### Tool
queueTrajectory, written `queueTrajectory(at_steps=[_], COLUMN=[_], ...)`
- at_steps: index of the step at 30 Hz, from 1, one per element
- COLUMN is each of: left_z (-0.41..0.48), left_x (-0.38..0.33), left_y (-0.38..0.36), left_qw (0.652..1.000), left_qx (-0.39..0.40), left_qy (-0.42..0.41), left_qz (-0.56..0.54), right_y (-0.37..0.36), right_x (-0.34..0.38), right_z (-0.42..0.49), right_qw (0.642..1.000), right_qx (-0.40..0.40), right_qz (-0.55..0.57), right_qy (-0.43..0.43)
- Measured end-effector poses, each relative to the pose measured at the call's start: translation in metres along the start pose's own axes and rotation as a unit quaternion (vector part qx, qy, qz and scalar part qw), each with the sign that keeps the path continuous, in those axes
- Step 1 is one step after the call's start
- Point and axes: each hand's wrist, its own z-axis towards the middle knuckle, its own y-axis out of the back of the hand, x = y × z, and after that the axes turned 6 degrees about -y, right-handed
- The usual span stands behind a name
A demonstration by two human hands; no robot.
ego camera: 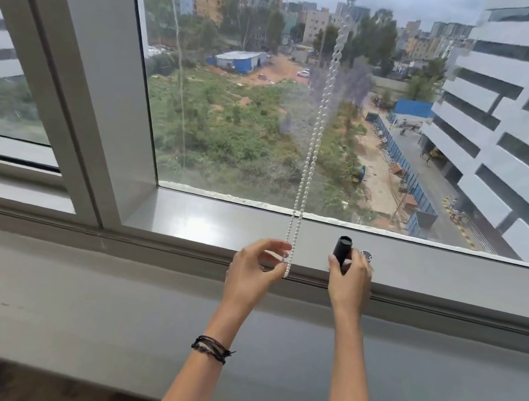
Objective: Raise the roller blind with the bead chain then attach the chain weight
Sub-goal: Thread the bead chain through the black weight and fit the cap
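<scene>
Bead chain (312, 152) hangs as a doubled white strand in front of the window glass (234, 120), running from the top edge of the view down to the sill (205, 222), where its bottom loop ends at the person's left hand (253, 269). That hand pinches the lowest beads between thumb and fingertips, the other fingers loosely curled. The right hand (348, 281), just beside it and apart from the chain, grips a short black tube (342, 249), which I take to be the chain weight, held upright with its open end up. A small silvery piece (366, 255) sits on the sill behind that hand; what it is I cannot tell. No blind fabric shows anywhere over the glass, so the raising looks done, though the roller itself is out of view. The weight is not yet on the chain: tube and loop are near but not touching. What remains, as I judge it, is bringing the loop and the tube together and fastening them. A dark bracelet (211, 348) circles the left wrist.
</scene>
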Motion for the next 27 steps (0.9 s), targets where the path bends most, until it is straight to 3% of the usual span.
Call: queueTrajectory(at_steps=[6, 9, 15, 21, 27], left_z=[-0.001, -0.001, 0.001, -0.002, -0.003], left_x=[0.001, 0.002, 0.005, 0.007, 0.011], left_y=[0.005, 0.011, 0.023, 0.029, 0.031], left_qw=[1.0, 1.0, 1.0, 1.0, 0.999], left_qx=[-0.016, -0.013, -0.014, -0.001, 0.029], left_qy=[0.005, 0.002, 0.005, -0.006, -0.013], left_qz=[-0.005, -0.002, 0.0, -0.009, -0.012], right_y=[0.014, 0.017, 0.017, 0.011, 0.007], right_x=[0.01, 0.018, 0.028, 0.028, 0.029], right_z=[-0.006, -0.016, -0.032, -0.049, -0.058], right_qw=[0.982, 0.965, 0.934, 0.919, 0.907], right_qx=[0.115, 0.179, 0.321, 0.371, 0.401], right_qz=[0.119, 0.171, 0.116, 0.067, 0.088], right_qy=[0.091, 0.092, 0.108, 0.113, 0.099])
